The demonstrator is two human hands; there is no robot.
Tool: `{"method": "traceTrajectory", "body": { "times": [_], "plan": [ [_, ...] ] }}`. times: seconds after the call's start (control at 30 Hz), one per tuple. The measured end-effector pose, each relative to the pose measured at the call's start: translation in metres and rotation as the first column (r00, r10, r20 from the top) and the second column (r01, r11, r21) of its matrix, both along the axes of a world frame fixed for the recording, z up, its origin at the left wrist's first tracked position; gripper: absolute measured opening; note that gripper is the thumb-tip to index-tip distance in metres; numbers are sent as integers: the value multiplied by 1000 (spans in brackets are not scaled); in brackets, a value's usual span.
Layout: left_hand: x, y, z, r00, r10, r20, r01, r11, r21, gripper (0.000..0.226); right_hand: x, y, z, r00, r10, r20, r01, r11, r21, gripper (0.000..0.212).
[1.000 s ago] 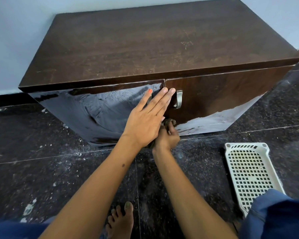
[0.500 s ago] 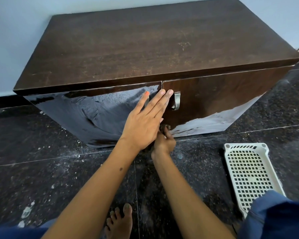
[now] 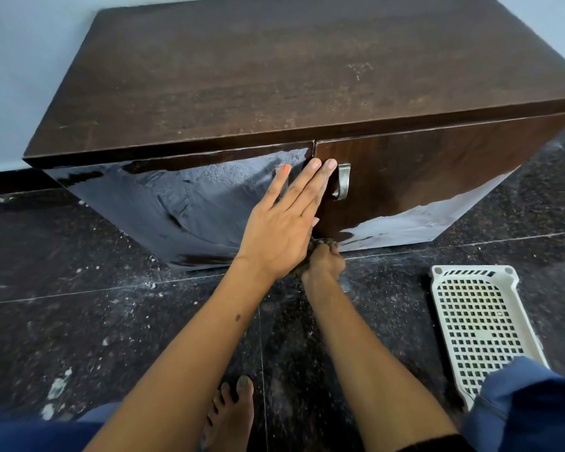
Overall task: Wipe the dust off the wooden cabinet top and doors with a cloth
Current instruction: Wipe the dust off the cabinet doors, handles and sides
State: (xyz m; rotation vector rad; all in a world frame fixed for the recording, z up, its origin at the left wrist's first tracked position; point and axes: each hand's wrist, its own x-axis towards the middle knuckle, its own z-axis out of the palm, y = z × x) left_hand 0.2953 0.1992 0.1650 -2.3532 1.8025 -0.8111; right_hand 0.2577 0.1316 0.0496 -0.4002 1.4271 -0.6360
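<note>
A low dark wooden cabinet (image 3: 307, 70) stands against the wall, its top dusty and scratched. My left hand (image 3: 281, 223) lies flat with straight fingers across the seam between the left door (image 3: 190, 203) and the right door (image 3: 437, 168), its fingertips beside the metal handle (image 3: 342, 182). Below it, my right hand (image 3: 323, 261) grips a dark bunched cloth (image 3: 318, 243) against the bottom edge of the right door. Most of the cloth is hidden by both hands.
A white perforated plastic tray (image 3: 477, 324) lies on the dark speckled floor (image 3: 111, 321) to the right. My bare foot (image 3: 232, 409) is near the bottom centre, with blue clothing at the lower corners. Dust streaks show on both doors.
My view has drawn closer to the cabinet. My right hand with the cloth stays low at the right door's bottom edge; my left hand keeps pressing on the door seam.
</note>
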Motion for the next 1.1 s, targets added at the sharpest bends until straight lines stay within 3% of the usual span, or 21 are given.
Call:
{"method": "traceTrajectory", "body": {
  "times": [0.13, 0.3, 0.4, 0.5, 0.6, 0.77, 0.83, 0.97, 1.1],
  "plan": [
    [0, 0, -2, 999, -3, -44, 2, 1000, -13, 58, -17, -23, -8, 995, 99, 14, -100, 989, 109, 2],
    [-1, 0, -1, 998, -7, -55, 6, 1000, -22, 59, -30, -50, -24, 999, -34, 8, 34, 996, 77, 23],
    [-3, -1, -4, 998, 6, -56, -8, 1000, -27, 60, -19, -32, -18, 999, 50, -10, -49, 998, 45, 15],
    [-4, -2, -5, 999, 22, -26, -23, 1000, -21, 59, -10, -18, -21, 992, 125, 33, -128, 986, 111, 4],
    [-3, -2, -4, 999, 22, -28, -23, 999, -26, 59, -20, -25, -22, 971, 226, 71, -235, 959, 159, 27],
    [-5, -2, -4, 998, 21, -59, -23, 1000, -22, 60, -28, -50, -23, 997, 32, 77, -45, 984, 174, 17],
    [-6, -2, -5, 998, 25, -65, -26, 999, -25, 60, -21, -39, -22, 994, 91, 55, -99, 981, 166, 14],
    [-5, -3, -5, 998, 18, -55, -19, 999, -28, 59, -8, -15, -27, 960, 269, 78, -278, 950, 146, 32],
    [-5, -3, -5, 997, 17, -74, -20, 999, -42, 61, -20, -33, -20, 898, 423, 118, -438, 887, 148, 29]
  ]
}}
